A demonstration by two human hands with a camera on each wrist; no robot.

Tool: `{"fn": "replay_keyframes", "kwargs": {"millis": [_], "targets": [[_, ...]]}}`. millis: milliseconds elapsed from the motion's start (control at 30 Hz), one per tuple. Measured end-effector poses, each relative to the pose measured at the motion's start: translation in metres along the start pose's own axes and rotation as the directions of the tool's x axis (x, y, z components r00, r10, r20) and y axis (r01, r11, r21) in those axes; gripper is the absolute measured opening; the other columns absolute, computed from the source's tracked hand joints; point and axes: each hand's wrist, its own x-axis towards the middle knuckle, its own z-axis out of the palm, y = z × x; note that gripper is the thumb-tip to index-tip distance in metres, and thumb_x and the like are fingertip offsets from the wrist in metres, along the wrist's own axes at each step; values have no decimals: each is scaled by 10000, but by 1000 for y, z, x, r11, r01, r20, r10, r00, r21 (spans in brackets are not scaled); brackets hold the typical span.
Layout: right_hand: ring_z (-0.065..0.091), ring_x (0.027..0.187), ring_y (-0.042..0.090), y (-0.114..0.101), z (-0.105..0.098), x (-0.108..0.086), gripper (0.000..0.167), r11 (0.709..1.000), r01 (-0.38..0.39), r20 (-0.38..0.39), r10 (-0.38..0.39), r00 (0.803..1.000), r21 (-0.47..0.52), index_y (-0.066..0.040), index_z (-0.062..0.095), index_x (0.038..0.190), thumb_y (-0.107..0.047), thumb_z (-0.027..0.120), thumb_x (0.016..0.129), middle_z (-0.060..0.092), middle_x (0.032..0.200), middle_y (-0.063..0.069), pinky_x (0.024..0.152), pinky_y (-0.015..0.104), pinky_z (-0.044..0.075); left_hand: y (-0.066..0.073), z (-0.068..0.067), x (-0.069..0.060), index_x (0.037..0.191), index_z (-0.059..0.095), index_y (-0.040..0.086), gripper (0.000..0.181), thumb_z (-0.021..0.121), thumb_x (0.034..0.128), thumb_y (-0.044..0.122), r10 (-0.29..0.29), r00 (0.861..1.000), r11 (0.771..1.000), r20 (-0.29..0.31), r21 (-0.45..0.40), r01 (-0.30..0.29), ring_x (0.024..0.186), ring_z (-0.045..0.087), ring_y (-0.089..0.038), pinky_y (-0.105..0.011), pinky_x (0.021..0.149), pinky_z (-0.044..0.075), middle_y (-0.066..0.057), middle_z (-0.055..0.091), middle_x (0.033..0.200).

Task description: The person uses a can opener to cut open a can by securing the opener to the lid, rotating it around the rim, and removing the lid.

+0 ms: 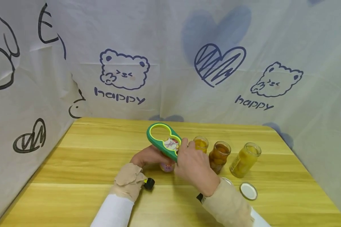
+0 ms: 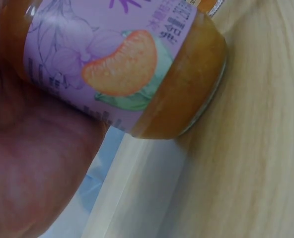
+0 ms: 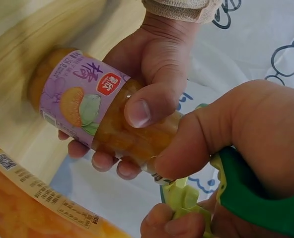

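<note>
My left hand [image 1: 150, 156] grips a glass jar [image 3: 75, 101] of orange fruit pieces around its side. The jar's purple label [image 2: 107, 59] pictures a mandarin segment. My right hand [image 1: 194, 165] holds a green and yellow jar opener [image 1: 162, 148] by its handle. Through the opener's smaller opening the jar's printed lid [image 1: 171, 144] shows. In the right wrist view the right thumb lies by the jar's lid end, and the yellow inner edge of the opener sits beside it. The jar is tilted, its base close to the wooden table [image 1: 88, 167].
Three lidless jars stand to the right: one yellow [image 1: 201, 144], one brown [image 1: 220, 149], one pale yellow [image 1: 245, 160]. A loose lid [image 1: 248, 191] lies in front of them. Another lid [image 1: 226, 180] is partly hidden by the right wrist. Patterned cloth [image 1: 173, 37] hangs behind the table.
</note>
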Motion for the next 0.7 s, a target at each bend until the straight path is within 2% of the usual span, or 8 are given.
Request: {"fn": "replay_keyframes", "kwargs": {"millis": [133, 367, 433, 567, 700], "targets": [[499, 566, 268, -2, 0, 2, 493, 1000, 0, 22, 1, 1000, -27, 31, 463, 1220, -256, 668, 876, 525, 925, 153, 454, 391, 448, 2, 1, 0, 1389, 598, 62, 658, 835, 778, 2, -15, 1000, 1000, -19, 17, 15, 1229, 600, -142, -390, 1160, 463, -137, 640, 1394], [489, 557, 241, -4, -5, 5, 591, 990, 82, 71, -74, 995, -113, 100, 457, 1249, -251, 679, 828, 525, 930, 156, 446, 364, 449, 3, 1, 1, 1409, 582, 58, 678, 844, 785, 30, -17, 1000, 998, -13, 55, 17, 1244, 598, -154, -404, 1175, 455, -153, 628, 1418], [505, 577, 248, -4, -9, 6, 596, 989, 95, 104, -83, 991, -117, 100, 454, 1245, -254, 687, 825, 524, 949, 159, 477, 370, 476, 3, 2, 1, 1413, 579, 63, 682, 846, 786, 39, -22, 1000, 998, -15, 64, 23, 1253, 596, -164, -414, 1180, 452, -149, 627, 1421], [535, 622, 254, -3, -15, 10, 710, 985, 123, 193, -99, 976, -119, 120, 411, 1325, -276, 708, 816, 508, 1007, 173, 534, 376, 511, 3, 2, 1, 1410, 579, 61, 681, 853, 786, 38, -31, 999, 997, -25, 66, 33, 1244, 600, -166, -411, 1167, 466, -152, 628, 1415], [543, 615, 245, -6, -19, 12, 807, 979, 141, 231, -105, 967, -146, 151, 367, 1392, -299, 710, 817, 504, 1017, 182, 540, 379, 529, 4, 1, 0, 1413, 581, 53, 691, 860, 781, 31, -19, 1000, 998, -19, 58, 20, 1237, 601, -146, -363, 1152, 471, -156, 626, 1420]]}}
